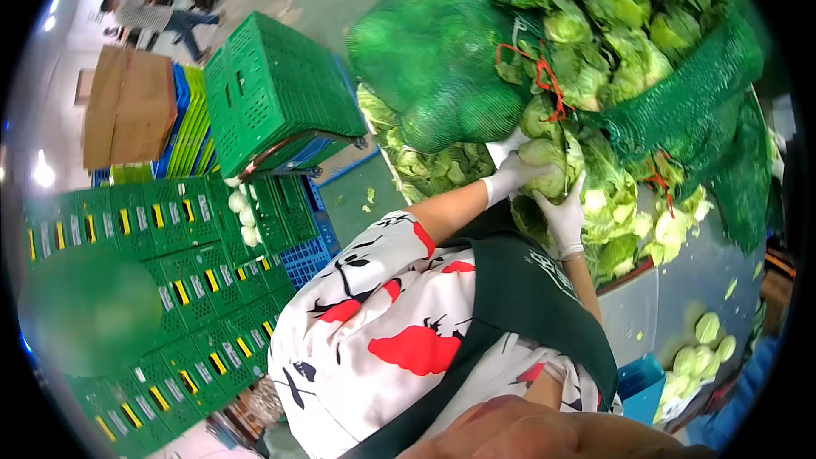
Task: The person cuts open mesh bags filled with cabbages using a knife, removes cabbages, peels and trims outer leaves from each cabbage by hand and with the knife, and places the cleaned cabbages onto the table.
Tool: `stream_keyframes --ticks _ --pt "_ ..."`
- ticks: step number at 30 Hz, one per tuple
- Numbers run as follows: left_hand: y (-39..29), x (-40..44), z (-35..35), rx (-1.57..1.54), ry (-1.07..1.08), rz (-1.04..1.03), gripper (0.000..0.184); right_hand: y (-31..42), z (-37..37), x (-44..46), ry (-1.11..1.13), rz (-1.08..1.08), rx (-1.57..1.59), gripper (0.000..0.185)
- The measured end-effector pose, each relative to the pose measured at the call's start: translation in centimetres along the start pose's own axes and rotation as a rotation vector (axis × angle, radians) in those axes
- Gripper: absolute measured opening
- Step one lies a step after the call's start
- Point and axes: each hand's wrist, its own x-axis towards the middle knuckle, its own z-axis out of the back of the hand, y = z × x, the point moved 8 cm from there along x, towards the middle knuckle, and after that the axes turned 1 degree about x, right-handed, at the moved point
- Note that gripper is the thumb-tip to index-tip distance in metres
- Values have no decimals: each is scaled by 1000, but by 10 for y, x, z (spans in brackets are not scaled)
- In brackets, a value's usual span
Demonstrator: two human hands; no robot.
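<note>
Both of my hands wear white gloves and hold one pale green cabbage (544, 157) between them. My left hand (517, 177) presses its side, fingers curved against the leaves. On the other side, my right hand (563, 212) wraps around its lower edge. Another cabbage touches it just above, near a red tie (548, 85). A full green mesh bag (433, 51) lies beyond my left hand. Loose outer leaves (616, 204) are heaped beside my right hand, and a pile of leafy cabbages (612, 25) lies farther up.
Stacked green crates (280, 93) stand at the left, with more crates (127, 221) behind. A cardboard box (127, 106) and a walking person (166, 21) are farther off. Trimmed cabbages (697, 361) and a blue bin (642, 382) sit at lower right. Green netting (739, 178) hangs over the table edge.
</note>
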Motion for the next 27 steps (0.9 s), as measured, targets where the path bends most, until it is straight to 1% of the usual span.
stream_keyframes --ticks 1,4,5,8,9,10,12,13,14,15,16,18,19,20,22,24,25,27 --pt "6 4 0 -56 27 -45 77 1 0 3 15 -21 -47 111" --pt "27 10 1 -37 85 169 75 -3 3 15 115 14 57 112" --pt "28 12 1 -15 78 135 76 -9 0 18 94 71 42 112" --pt "23 10 2 -45 48 45 75 -13 -3 20 202 -6 -96 110" --pt "11 -1 4 -172 30 -4 77 -11 0 18 134 97 -59 103" --pt "13 4 4 -149 48 -52 80 -18 4 18 176 -22 49 100" --pt "-7 11 -1 62 112 -371 92 -33 18 15 225 -274 271 94" --pt "-18 -2 2 427 60 -345 100 -29 40 14 125 -276 206 81" --pt "-43 -21 6 791 8 -331 108 -64 45 16 -41 -220 171 67" --pt "-76 -39 -9 971 100 -430 114 -75 55 13 -69 -274 182 64" --pt "-93 -50 -24 1148 189 -535 119 -81 61 9 -96 -328 197 62" --pt "-81 -41 -47 1176 241 -742 123 -85 69 7 -137 -277 90 59" --pt "-72 -33 -51 1141 236 -716 123 -69 77 4 -108 -291 69 57" --pt "-66 -26 -56 1106 215 -719 123 -65 75 1 -103 -282 145 52" --pt "-74 -33 -65 1082 120 -792 122 -59 77 -5 -128 -218 66 45" --pt "-83 -42 -68 1199 53 -629 126 -50 74 -13 -140 -162 90 41" --pt "-88 -45 -65 1259 15 -544 127 -45 71 -15 -114 -153 39 41" --pt "-73 -31 -56 1088 13 -458 132 -39 64 -18 -39 -99 -79 45"
